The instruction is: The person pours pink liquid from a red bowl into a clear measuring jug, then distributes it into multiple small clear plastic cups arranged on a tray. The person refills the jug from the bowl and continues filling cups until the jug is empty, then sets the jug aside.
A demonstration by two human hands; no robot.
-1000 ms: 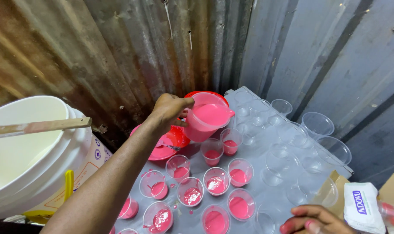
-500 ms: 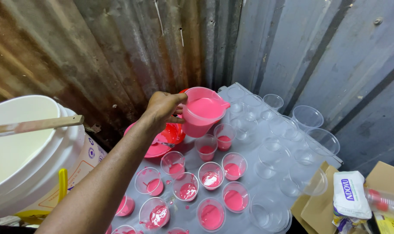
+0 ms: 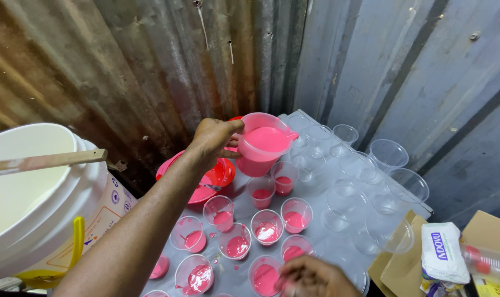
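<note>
A translucent pink plastic jug (image 3: 259, 144), filled with opaque pink liquid, is gripped by the left hand (image 3: 214, 141). Below the jug, clear plastic cups (image 3: 266, 226) hold the same pink liquid; to the jug's right, other clear cups (image 3: 388, 154) show only the pale grey surface beneath. Left of the jug lies a red plastic lid (image 3: 198, 176) smeared pink. Further left, a large white plastic bucket (image 3: 52, 192) has a yellow handle (image 3: 77, 242) and a pale wooden stick (image 3: 44, 161) across it. Behind the jug, the corrugated metal wall (image 3: 151, 66) is rust-brown, turning blue-grey rightward.
</note>
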